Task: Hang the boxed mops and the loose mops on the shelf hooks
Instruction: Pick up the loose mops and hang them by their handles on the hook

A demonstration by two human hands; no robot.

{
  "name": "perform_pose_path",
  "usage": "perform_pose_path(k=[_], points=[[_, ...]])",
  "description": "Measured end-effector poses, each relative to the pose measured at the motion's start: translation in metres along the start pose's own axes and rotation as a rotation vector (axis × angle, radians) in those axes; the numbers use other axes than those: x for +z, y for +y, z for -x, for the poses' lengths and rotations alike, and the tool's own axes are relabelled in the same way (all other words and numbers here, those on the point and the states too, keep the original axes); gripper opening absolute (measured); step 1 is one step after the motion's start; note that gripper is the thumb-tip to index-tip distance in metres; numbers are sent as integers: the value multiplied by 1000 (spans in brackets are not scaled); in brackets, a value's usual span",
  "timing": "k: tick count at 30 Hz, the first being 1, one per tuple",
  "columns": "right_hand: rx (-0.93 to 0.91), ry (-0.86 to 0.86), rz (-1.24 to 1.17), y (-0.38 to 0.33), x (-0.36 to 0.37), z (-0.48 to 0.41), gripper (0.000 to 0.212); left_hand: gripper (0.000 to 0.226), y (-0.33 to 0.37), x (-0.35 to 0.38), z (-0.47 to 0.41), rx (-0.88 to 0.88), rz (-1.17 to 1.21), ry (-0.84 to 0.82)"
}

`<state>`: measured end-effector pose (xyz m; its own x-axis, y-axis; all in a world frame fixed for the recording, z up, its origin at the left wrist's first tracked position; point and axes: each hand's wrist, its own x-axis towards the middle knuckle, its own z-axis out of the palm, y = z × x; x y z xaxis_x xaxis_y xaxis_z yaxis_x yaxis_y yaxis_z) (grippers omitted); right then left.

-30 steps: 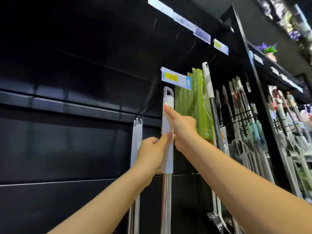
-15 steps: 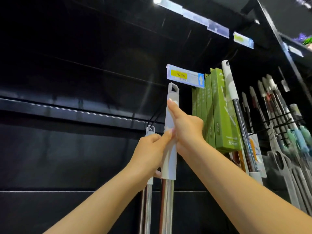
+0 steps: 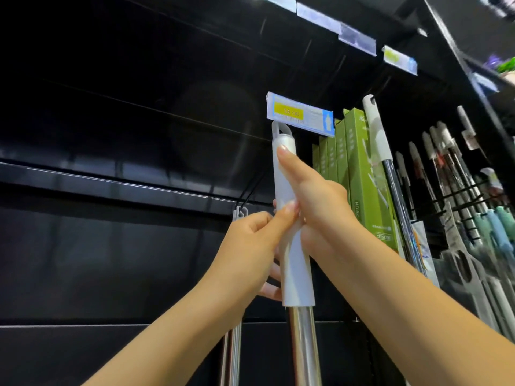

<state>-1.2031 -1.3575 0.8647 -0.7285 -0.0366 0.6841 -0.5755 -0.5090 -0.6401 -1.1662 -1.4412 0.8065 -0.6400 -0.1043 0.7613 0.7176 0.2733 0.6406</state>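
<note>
Starting far left of the grip, the black back panel (image 3: pixel 111 246) lies bare and dark, crossed by a horizontal rail (image 3: pixel 111 183) that runs in toward the hands. Just left of the grip, a hung mop (image 3: pixel 237 215) dangles by its white top from a black wire hook (image 3: pixel 252 192), its steel pole dropping behind the left wrist. The left hand (image 3: pixel 250 246) wraps the white sleeve of the loose mop (image 3: pixel 292 260), fingers curled behind it and thumb laid across the front. The mop stands nearly upright, and its loop (image 3: pixel 281 132) sits right under the lower edge of a price tag (image 3: pixel 299 112) (whether they touch cannot be told). The right hand (image 3: pixel 315 201) clasps the same sleeve just above the left, forefinger stretched straight up along it toward the loop. Directly right of the grip, the green boxed mops (image 3: pixel 362 176) hang packed edge to edge, close beside the right knuckles. Beyond them another white-topped mop (image 3: pixel 374 126) leans, and farther right a crowded row of handles (image 3: pixel 446 162) fills the neighbouring bay.
</note>
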Motion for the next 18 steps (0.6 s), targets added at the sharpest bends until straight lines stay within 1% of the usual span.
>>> perform_pose_path(k=[2, 6, 8, 9, 12, 13, 18], points=[[7, 12, 3, -2, -1, -1, 49, 54, 1, 2, -1, -5, 15, -19], [9, 44, 19, -4, -5, -3, 49, 45, 0, 6, -4, -17, 45, -44], [-2, 60, 21, -4, -6, -5, 48, 45, -2, 6, -7, -24, 49, -55], [-6, 70, 16, -3, -6, -7, 51, 47, -3, 6, -8, -28, 47, -58], [-27, 90, -1, 2, -3, -14, 70, 49, -6, 4, -13, -38, 41, -62], [-37, 94, -4, 5, -2, -17, 72, 49, -7, 3, -14, -39, 33, -62], [-28, 90, -46, 18, 0, -25, 58, 50, -18, -6, -21, -34, -22, -50]])
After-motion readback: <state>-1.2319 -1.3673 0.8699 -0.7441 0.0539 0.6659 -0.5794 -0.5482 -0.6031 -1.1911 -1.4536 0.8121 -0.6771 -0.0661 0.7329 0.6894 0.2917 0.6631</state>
